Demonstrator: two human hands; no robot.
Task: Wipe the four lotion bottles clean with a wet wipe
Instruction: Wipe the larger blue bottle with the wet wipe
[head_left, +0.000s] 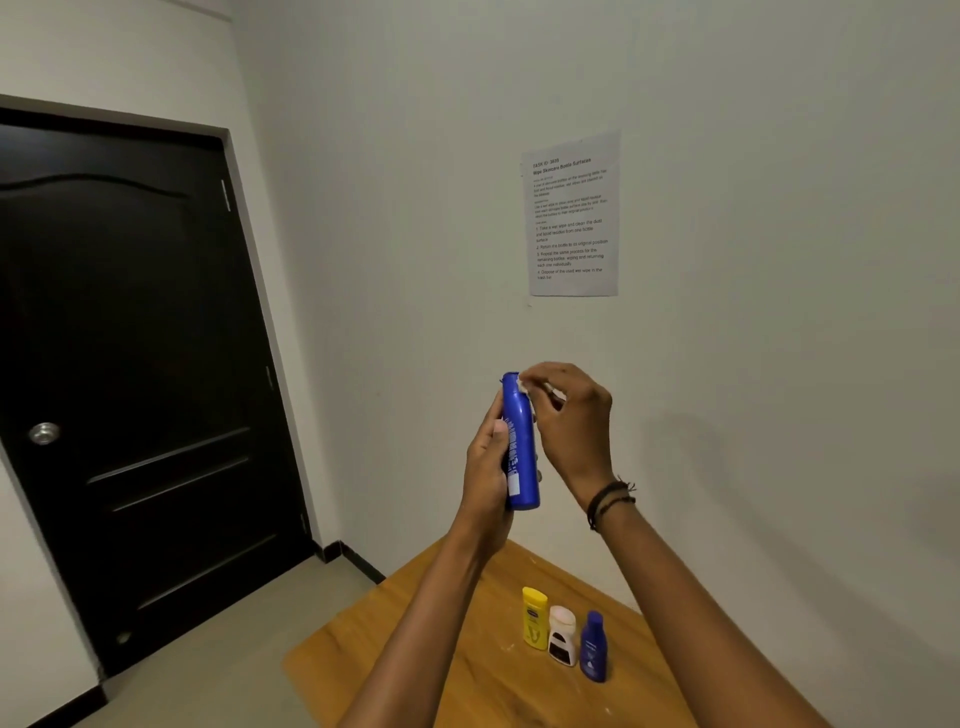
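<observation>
The tall blue bottle (521, 447) is upright in the air above the tabletop's (415, 649) far corner, the left hand's (488, 467) grip wrapped around its body. The right hand's (569, 415) grip pinches a white wet wipe (523, 384) against its cap. Yellow bottle (535, 617), white bottle (562, 635) and small blue bottle (593, 646) stand near the tabletop's wall edge. A wall sheet (571, 215) reads "Wipe Skincare Bottle Surfaces".

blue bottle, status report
Left hand shut on blue bottle. Right hand pressing wipe at its top. Nothing in the way.
</observation>
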